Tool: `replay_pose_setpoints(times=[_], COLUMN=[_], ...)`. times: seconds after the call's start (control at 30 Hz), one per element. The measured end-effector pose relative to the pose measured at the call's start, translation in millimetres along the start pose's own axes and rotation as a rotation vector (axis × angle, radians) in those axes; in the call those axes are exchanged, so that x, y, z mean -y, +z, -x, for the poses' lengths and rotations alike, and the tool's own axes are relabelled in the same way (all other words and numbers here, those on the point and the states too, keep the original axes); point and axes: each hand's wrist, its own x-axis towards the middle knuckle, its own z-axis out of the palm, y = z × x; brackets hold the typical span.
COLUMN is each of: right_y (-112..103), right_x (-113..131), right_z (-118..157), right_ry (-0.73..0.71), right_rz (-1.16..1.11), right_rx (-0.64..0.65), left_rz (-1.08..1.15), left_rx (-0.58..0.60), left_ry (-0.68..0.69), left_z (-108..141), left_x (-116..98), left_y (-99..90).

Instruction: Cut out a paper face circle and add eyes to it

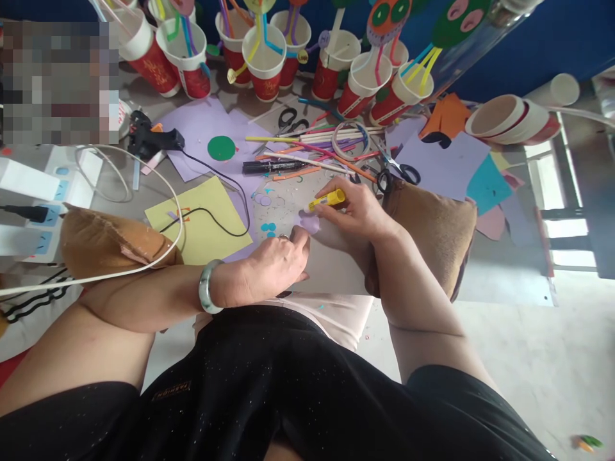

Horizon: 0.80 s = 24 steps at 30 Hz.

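The glue stick (328, 200) is yellow, the marker (273, 167) black, the round cutout (221, 148) plain green

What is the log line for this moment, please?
right hand: holds yellow tube | left hand: fingertips at purple scrap | nearby: marker, scissors, green disc

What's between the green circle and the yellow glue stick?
A black marker and an orange straw lie between the green circle and yellow glue stick, in the head view.

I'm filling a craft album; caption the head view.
Right hand holds a yellow glue stick over a small purple paper piece, left hand beside it.
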Motion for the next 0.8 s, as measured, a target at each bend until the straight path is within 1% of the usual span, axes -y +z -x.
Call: replay_pose_setpoints(times=[0.07, 0.2, 0.3, 0.4, 0.6, 0.8], right_y=[-7.0, -16.2, -15.8, -13.2, -8.5, -15.3], right_x=[-2.2, -0.3, 2.4, 3.4, 1.8, -2.1], right_z=[0.8, 0.3, -0.6, -0.8, -1.8, -1.5], right_ry=[0.001, -0.010, -0.017, -0.015, 0.011, 0.021], right_rz=[0.001, 0.026, 0.023, 0.040, 0.095, 0.035], right_rx=[0.020, 0.125, 0.177, 0.200, 0.162, 0.043], left_rz=[0.002, 0.000, -0.003, 0.002, -0.007, 0.030], left_rx=[0.024, 0.003, -0.014, -0.021, -0.025, -0.046], left_ry=[0.004, 0.001, -0.006, -0.004, -0.001, -0.023], left_z=[-0.6, -1.6, -1.8, -0.6, 0.0, -3.0], left_x=[0.2, -0.7, -1.3, -0.7, -0.4, -1.7], left_y=[-2.2, 0.0, 2.8, 2.6, 2.0, 5.6])
